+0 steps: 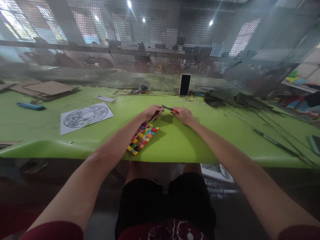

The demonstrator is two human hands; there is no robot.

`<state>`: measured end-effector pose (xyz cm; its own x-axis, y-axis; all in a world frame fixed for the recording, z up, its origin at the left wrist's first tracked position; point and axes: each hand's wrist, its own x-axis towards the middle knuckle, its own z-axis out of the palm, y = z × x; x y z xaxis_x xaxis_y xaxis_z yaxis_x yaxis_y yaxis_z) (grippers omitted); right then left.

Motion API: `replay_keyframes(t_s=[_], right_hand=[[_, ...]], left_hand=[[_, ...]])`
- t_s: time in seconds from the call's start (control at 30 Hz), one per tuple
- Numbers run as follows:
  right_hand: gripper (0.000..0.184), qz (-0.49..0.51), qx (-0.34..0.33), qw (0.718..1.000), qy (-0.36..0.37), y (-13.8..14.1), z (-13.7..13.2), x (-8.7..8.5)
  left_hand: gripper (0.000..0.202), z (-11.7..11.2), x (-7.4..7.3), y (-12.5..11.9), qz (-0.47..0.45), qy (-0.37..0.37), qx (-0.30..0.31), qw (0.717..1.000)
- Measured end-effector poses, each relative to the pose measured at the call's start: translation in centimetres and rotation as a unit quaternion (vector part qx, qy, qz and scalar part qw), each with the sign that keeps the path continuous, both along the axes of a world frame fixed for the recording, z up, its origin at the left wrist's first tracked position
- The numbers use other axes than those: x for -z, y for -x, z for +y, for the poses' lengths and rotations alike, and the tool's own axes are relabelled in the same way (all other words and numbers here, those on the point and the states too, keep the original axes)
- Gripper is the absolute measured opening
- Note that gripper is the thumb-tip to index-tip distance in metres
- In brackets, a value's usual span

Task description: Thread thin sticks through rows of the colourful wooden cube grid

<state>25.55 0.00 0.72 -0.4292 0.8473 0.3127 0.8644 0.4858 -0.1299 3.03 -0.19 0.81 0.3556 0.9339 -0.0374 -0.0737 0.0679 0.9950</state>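
My left hand [153, 112] is closed around a thin pale stick [153, 119], whose tip points up toward the blade. Just below that hand lies a woven checkered piece [144, 136] in red, yellow, green, blue and black, partly covered by my left forearm. Whether the stick is joined to it I cannot tell. In my right hand [184, 116], closed, is a small knife [168, 108] with a dark blade and red handle. Its blade points left and reaches the stick's tip near my left fingers; I cannot tell if they touch.
On the green table [190, 143] at left are a printed sheet [87, 116], a blue cutter [31, 106] and cardboard [50, 88]. A dark-screened phone [185, 85] stands against the perforated metal screen [162, 50]. Dark leaves [225, 96] and a long dark tool [273, 141] lie at right.
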Motion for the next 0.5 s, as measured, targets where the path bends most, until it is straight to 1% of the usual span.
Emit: replay_keyframes(t_s=[0.1,0.23,0.3,0.43,0.5], right_hand=[[0.051,0.006,0.032,0.999,0.003,-0.25,0.36,-0.07],[0.053,0.01,0.07,0.997,-0.015,-0.62,0.95,0.04],[0.054,0.008,0.054,0.998,-0.015,-0.67,1.01,0.14],[0.051,-0.001,-0.025,1.0,0.0,-0.48,0.62,0.24],[0.05,0.001,-0.034,0.999,-0.005,-0.4,0.43,0.25]], left_hand=[[0.027,0.0,0.1,0.01,0.004,0.001,0.005,1.0],[0.027,0.09,0.17,0.05,0.015,0.008,0.001,1.0],[0.028,0.17,0.18,0.13,0.003,0.005,0.0,1.0],[0.026,0.33,0.28,0.28,-0.02,-0.006,0.008,1.0],[0.026,0.42,0.36,0.28,-0.023,-0.008,0.014,1.0]])
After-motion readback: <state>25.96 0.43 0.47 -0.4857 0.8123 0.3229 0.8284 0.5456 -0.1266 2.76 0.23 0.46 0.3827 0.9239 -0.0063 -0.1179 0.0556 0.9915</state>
